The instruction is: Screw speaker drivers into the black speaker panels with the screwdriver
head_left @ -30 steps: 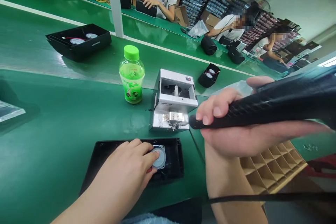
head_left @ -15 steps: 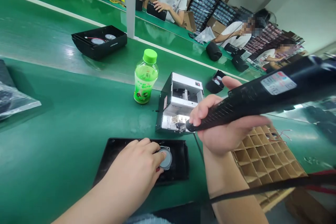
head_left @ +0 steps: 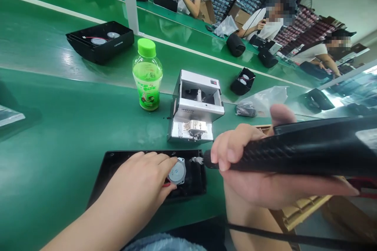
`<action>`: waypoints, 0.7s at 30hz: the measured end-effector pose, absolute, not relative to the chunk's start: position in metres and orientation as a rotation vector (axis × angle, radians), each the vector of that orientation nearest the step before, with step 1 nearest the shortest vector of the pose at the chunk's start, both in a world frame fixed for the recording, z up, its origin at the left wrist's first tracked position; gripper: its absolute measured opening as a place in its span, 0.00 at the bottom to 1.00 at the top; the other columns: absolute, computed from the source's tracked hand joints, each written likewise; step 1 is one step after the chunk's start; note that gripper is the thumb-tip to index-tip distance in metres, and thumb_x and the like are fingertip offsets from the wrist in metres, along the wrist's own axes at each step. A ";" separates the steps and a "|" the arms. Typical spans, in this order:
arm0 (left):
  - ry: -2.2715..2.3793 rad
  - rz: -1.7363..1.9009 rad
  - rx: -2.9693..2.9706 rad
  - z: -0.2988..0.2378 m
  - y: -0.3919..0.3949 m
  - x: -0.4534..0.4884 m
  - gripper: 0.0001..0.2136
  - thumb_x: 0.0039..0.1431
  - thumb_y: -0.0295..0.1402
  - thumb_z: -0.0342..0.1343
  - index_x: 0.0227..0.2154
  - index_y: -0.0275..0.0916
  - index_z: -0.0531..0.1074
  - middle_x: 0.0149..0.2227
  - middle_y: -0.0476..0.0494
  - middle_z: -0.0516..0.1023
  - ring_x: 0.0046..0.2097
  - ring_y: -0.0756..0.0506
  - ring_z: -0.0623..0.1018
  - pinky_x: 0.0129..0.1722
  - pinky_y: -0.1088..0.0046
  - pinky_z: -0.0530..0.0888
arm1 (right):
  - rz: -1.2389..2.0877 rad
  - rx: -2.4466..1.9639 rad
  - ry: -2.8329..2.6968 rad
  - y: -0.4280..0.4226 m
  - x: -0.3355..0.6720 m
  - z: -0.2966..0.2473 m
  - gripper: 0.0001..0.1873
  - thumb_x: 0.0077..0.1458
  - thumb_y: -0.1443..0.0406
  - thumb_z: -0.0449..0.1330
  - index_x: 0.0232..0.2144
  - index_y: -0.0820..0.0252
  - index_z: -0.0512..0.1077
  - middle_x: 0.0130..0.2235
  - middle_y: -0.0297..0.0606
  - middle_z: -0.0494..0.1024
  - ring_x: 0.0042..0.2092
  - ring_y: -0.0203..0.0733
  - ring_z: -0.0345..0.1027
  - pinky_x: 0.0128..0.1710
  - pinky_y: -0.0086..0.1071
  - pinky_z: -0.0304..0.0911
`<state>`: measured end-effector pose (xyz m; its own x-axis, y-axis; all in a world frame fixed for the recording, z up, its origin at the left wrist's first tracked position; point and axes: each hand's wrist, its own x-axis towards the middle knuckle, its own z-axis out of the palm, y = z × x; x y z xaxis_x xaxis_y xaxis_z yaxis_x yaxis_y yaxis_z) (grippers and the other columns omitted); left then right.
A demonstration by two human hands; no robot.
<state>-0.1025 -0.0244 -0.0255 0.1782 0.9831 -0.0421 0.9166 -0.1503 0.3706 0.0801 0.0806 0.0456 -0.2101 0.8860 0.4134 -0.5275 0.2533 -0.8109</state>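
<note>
Black plastic housing (head_left: 191, 188) lies flat on the green surface (head_left: 59, 133), directly under the left hand (head_left: 138, 180). It looks stiff and fairly light, so it could skate on that glossy surface unless pressed down; its outer rim, clear of the fingers, seems the natural place to hold. The left fingers (head_left: 160, 163) lie extended, not curled, pressing against a round metal-faced unit (head_left: 177, 171) in a square grey frame, seated inside the housing and likely rigid and weighty for its size. The right fingers (head_left: 226, 153) close firmly around a black electric screwdriver (head_left: 265, 160), whose tip sits just beside a small shiny metal piece (head_left: 196, 160) at the housing's upper edge. Beyond the fingers stand a white-and-silver screw feeder (head_left: 194, 106) and a green-capped drink bottle (head_left: 147, 74); a clear plastic bag (head_left: 262, 98) lies further right. A black cord (head_left: 294, 238) crosses the right forearm (head_left: 247, 231).
</note>
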 end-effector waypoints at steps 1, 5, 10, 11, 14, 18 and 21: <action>1.806 0.307 2.165 -0.027 -0.024 -0.103 0.21 0.60 0.31 0.74 0.56 0.45 0.83 0.50 0.44 0.89 0.47 0.34 0.88 0.47 0.51 0.80 | 1.407 -0.380 -1.219 0.082 0.081 0.039 0.33 0.57 0.33 0.66 0.54 0.41 0.83 0.25 0.33 0.82 0.20 0.43 0.69 0.21 0.37 0.71; 1.800 0.384 2.261 -0.030 -0.025 -0.106 0.20 0.57 0.31 0.75 0.53 0.43 0.84 0.48 0.44 0.90 0.44 0.34 0.89 0.41 0.55 0.80 | 1.462 -0.339 -1.258 0.089 0.084 0.018 0.32 0.62 0.36 0.64 0.59 0.41 0.80 0.27 0.35 0.83 0.23 0.45 0.71 0.23 0.40 0.73; 1.775 0.514 2.339 -0.025 -0.022 -0.108 0.15 0.56 0.29 0.71 0.47 0.41 0.84 0.43 0.45 0.91 0.38 0.37 0.89 0.37 0.57 0.79 | 1.466 -0.334 -1.279 0.091 0.080 0.007 0.31 0.62 0.39 0.66 0.61 0.42 0.77 0.28 0.33 0.83 0.23 0.45 0.71 0.22 0.40 0.73; 1.770 0.533 2.340 -0.023 -0.021 -0.107 0.13 0.57 0.29 0.69 0.46 0.41 0.84 0.42 0.46 0.91 0.36 0.37 0.89 0.36 0.58 0.79 | 1.461 -0.344 -1.267 0.091 0.079 0.005 0.29 0.64 0.39 0.64 0.60 0.41 0.77 0.28 0.33 0.83 0.23 0.45 0.71 0.22 0.39 0.72; 1.768 0.567 2.336 -0.018 -0.018 -0.107 0.11 0.61 0.30 0.64 0.45 0.42 0.85 0.41 0.47 0.91 0.36 0.38 0.89 0.35 0.59 0.79 | 1.449 -0.384 -1.227 0.091 0.077 0.003 0.24 0.68 0.41 0.61 0.58 0.42 0.78 0.27 0.32 0.82 0.22 0.44 0.70 0.22 0.39 0.71; 1.781 0.546 2.324 -0.017 -0.018 -0.106 0.10 0.63 0.31 0.62 0.44 0.42 0.85 0.41 0.46 0.91 0.35 0.38 0.89 0.35 0.59 0.79 | 1.454 -0.404 -1.230 0.090 0.077 0.002 0.26 0.65 0.40 0.64 0.57 0.41 0.78 0.27 0.33 0.83 0.22 0.45 0.71 0.23 0.40 0.71; 1.793 0.533 2.310 -0.019 -0.019 -0.106 0.10 0.65 0.33 0.62 0.45 0.42 0.85 0.42 0.46 0.91 0.36 0.38 0.89 0.37 0.58 0.80 | 1.434 -0.410 -1.240 0.091 0.077 0.000 0.27 0.65 0.39 0.63 0.58 0.40 0.79 0.27 0.33 0.82 0.22 0.45 0.71 0.24 0.41 0.72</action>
<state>-0.1065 -0.0193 -0.0193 0.2134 0.9612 0.1748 0.9007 -0.2628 0.3458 0.0769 0.0905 0.0000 -0.2998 0.8735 0.3836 -0.5059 0.1953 -0.8402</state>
